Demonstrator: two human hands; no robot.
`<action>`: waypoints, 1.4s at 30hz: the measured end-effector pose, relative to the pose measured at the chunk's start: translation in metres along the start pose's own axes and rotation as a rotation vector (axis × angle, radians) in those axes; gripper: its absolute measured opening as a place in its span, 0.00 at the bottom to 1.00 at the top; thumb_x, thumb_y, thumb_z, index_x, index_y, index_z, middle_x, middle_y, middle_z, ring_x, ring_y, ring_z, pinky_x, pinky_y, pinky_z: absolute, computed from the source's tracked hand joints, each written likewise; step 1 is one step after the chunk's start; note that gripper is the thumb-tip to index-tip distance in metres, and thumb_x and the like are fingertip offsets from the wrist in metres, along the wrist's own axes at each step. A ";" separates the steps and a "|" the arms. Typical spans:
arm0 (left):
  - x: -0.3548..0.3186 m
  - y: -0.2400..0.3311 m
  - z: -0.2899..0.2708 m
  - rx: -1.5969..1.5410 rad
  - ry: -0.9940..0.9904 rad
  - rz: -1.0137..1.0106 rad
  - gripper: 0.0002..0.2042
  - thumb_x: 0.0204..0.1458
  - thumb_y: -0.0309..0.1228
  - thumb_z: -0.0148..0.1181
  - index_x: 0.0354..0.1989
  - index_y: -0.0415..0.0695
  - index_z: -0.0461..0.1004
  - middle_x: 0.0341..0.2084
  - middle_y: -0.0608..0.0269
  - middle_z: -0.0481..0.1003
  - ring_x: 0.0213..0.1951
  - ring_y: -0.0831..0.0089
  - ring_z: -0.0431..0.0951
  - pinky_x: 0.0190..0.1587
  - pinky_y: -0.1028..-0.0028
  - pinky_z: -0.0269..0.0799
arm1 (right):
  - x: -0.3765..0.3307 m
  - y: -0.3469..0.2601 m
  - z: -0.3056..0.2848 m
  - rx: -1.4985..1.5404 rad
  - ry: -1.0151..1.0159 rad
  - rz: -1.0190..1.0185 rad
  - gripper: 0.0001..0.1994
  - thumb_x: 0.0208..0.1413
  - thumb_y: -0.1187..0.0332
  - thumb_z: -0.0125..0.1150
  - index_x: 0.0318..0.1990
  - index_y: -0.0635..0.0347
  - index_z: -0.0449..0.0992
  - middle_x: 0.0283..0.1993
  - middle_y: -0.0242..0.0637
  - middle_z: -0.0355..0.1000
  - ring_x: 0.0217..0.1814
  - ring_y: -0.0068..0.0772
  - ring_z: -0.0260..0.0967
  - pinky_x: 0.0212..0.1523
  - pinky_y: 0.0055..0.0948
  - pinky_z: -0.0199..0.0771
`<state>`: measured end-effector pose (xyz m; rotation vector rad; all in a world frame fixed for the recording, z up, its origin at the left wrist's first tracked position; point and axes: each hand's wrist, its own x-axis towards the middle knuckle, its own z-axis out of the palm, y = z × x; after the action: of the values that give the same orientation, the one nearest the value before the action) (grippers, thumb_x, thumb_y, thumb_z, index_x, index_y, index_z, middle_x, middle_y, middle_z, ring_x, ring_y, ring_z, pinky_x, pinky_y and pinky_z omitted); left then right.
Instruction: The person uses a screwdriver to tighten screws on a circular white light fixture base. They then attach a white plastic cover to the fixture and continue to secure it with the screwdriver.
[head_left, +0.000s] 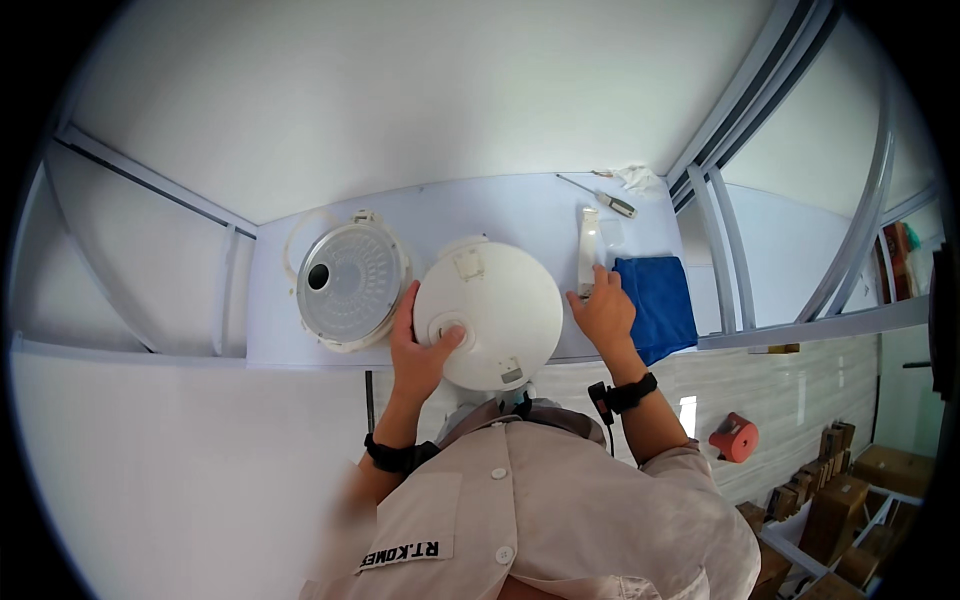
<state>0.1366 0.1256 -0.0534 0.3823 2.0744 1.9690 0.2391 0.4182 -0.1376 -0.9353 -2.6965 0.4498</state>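
From the head camera, a round white lid (pixel 490 312) lies near the front edge of a pale table (pixel 530 210), just in front of the person. The left hand (pixel 420 345) rests on the lid's left side at about nine o'clock, thumb pressed near a small round knob, fingers spread flat. The right hand (pixel 603 310) is at three o'clock from the lid, fingers loosely open, touching a long white handle piece (pixel 588 248). A blue cloth (pixel 655 305) lies just right of that hand. A round grey inner cover (pixel 350 283) sits at nine o'clock from the lid. A screwdriver (pixel 605 198) lies at one o'clock, far back.
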 end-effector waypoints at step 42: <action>0.007 0.020 0.033 -0.183 -0.136 0.078 0.46 0.54 0.26 0.75 0.79 0.33 0.52 0.68 0.48 0.69 0.63 0.64 0.76 0.63 0.66 0.77 | -0.120 -0.036 -0.086 1.773 -0.110 0.005 0.14 0.76 0.60 0.57 0.60 0.58 0.73 0.50 0.38 0.78 0.45 0.30 0.77 0.45 0.30 0.76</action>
<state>0.1422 0.1601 -0.0356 0.5500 1.8059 2.0926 0.3394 0.3332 -0.0614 -0.2668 -1.2574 2.2227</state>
